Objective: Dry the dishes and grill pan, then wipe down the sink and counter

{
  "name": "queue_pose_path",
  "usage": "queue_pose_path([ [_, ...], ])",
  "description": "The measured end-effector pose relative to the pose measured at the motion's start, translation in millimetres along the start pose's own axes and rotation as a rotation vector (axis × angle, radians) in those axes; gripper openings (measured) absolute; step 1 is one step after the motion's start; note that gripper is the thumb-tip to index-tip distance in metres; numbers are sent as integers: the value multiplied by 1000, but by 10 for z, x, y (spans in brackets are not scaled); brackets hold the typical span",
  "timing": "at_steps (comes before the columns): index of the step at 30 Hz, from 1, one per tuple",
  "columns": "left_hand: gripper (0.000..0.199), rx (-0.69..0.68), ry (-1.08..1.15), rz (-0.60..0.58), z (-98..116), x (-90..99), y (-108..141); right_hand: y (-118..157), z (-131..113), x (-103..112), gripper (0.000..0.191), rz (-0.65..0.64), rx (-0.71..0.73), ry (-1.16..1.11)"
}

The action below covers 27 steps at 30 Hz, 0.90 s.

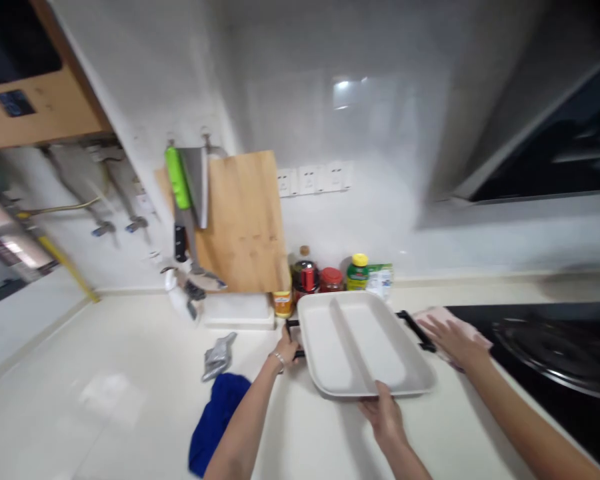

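Note:
A white rectangular grill pan [347, 350] with a low ridge along its middle and black side handles is over the countertop. My left hand [286, 347], with a bracelet at the wrist, is closed around its left handle. My right hand [386, 419] grips the near rim, thumb on top and fingers at the underside. Beyond the right handle, another person's hand [453, 339] lies flat on a pale pink cloth [473, 328]. Whether the pan touches the counter is unclear.
A black glass cooktop [555, 360] lies to the right. Behind the pan stand a green jar with a yellow lid [359, 272], a red-lidded jar [331, 280] and a dark bottle [305, 275]. A wooden cutting board [245, 213], knives and a blue cloth [220, 417] are leftward.

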<state>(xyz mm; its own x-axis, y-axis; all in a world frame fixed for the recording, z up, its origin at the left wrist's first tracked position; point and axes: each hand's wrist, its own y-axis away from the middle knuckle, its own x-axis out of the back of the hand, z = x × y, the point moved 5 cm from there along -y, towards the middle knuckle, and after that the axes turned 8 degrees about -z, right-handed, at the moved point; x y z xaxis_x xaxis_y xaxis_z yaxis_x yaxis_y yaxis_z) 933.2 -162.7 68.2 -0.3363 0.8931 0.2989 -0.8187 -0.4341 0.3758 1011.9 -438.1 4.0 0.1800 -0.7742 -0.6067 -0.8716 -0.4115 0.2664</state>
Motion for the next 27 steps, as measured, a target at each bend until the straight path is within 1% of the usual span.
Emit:
queue_pose_path([
  [1,85,-3,16,2,-16,-29,2,73,175,16,40,131,-39,15],
  [2,83,-4,31,8,-42,-47,17,146,296,33,42,222,-68,15],
  [3,81,-5,46,12,-79,-50,50,214,369,50,44,270,-91,12],
  [4,78,-7,56,11,-126,-30,111,282,409,62,46,266,-110,21],
  [5,75,-18,60,9,-182,22,205,356,434,61,49,211,-127,39],
  [6,71,-34,60,9,-249,114,337,453,460,62,52,153,-142,72],
  [7,66,-56,57,13,-330,251,504,577,505,60,54,108,-167,128],
  [8,59,-81,54,24,-427,432,699,720,578,39,56,68,-197,202],
  [9,52,-99,53,53,-546,657,915,871,676,-14,56,27,-218,289],
  [10,47,-105,57,99,-690,912,1141,1011,792,-111,54,-22,-217,397],
  [11,48,-97,66,162,-860,1183,1369,1130,925,-256,49,-79,-194,508],
  [12,52,-76,77,224,-1050,1444,1590,1221,1071,-446,44,-143,-155,608],
  [14,57,7,144,352,-1480,1881,2000,1310,1385,-904,36,-258,-59,753],
  [15,62,60,185,369,-1701,2018,2172,1316,1547,-1140,33,-293,-23,805],
  [16,65,98,216,381,-1906,2110,2325,1308,1709,-1367,33,-322,2,842],
  [17,69,119,258,377,-2090,2158,2455,1295,1869,-1579,34,-350,21,874],
  [18,73,128,312,353,-2248,2168,2560,1288,2024,-1775,36,-384,45,917],
  [20,77,127,422,301,-2475,2140,2704,1310,2313,-2090,38,-454,99,1017],
  [22,77,103,496,274,-2566,2133,2749,1384,2562,-2289,36,-516,149,1125],
  [24,70,55,495,272,-2526,2192,2675,1487,2748,-2381,34,-559,192,1241],
  [25,65,19,469,268,-2464,2236,2586,1540,2809,-2394,32,-572,210,1301],
  [27,55,-75,341,250,-2282,2315,2314,1632,2859,-2366,29,-582,244,1417],
])
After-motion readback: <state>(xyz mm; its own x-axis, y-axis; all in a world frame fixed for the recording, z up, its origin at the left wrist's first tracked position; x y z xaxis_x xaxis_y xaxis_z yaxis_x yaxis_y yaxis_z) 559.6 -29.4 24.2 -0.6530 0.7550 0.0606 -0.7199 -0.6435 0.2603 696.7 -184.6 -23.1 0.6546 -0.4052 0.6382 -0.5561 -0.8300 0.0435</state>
